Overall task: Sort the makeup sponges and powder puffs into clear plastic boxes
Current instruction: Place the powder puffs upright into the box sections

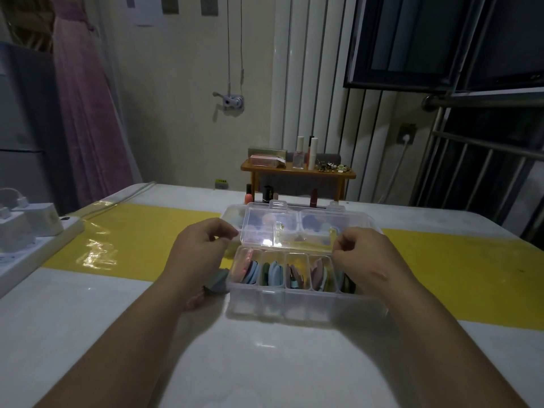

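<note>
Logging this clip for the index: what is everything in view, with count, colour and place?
box: one, clear, table centre, divided in five
lid: one, clear, raised behind box
puffs: many, pink, blue, green, standing in box
loose puffs: few, grey-blue, pink, left of box
second box: one, clear, behind lid
cosmetics: about four, red, black, orange, far table edge
shelf: one, wooden, beyond table
bottles: few, pale, on shelf
power strip: one, white, table's left
table: one, white, yellow band
left grip: pinches lid's left corner
right grip: pinches lid's right corner
</note>
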Demonstrator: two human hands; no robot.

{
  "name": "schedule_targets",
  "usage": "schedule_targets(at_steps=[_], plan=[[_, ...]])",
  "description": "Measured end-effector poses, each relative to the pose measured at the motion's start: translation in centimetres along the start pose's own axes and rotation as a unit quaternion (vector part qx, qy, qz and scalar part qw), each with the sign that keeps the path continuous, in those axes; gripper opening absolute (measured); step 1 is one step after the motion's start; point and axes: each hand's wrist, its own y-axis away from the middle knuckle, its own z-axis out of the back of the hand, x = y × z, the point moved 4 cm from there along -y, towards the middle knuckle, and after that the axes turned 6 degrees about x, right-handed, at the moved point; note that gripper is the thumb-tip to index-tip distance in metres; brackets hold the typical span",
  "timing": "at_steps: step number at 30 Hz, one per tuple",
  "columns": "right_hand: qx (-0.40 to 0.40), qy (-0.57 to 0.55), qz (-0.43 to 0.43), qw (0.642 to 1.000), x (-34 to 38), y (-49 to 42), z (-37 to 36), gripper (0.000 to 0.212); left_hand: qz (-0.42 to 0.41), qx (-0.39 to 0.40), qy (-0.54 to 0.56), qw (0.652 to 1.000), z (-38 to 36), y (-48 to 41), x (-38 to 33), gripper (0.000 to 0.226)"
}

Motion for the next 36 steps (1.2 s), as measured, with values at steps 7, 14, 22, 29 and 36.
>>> schedule_targets(at_steps=[7, 14, 22, 29, 36], plan=[[-0.026, -0.036, 0.075, 0.996, 1.1, 0.2, -0.7, 0.015, 0.069, 0.043, -0.116, 0.99, 1.2, -0.9, 2.6, 0.03], [-0.002, -0.04, 0.117, 0.992, 1.7, 0.3, -1.6, 0.021, 0.098, 0.144, -0.334, 0.926, 0.7, -0.4, 2.9, 0.024], [0.008, -0.034, 0.118, 0.992, 1.6, 0.1, -2.0, 0.022, 0.093, 0.221, -0.354, 0.904, 0.1, 0.5, 2.3, 0.024], [0.003, -0.044, 0.112, 0.993, 1.5, 0.3, -1.9, 0.021, 0.059, 0.09, -0.251, 0.962, 0.7, -0.3, 2.2, 0.009], [-0.001, -0.072, 0.103, 0.992, 1.3, 0.0, -2.0, 0.021, 0.046, -0.053, -0.166, 0.984, 1.8, -0.3, 1.5, 0.016]])
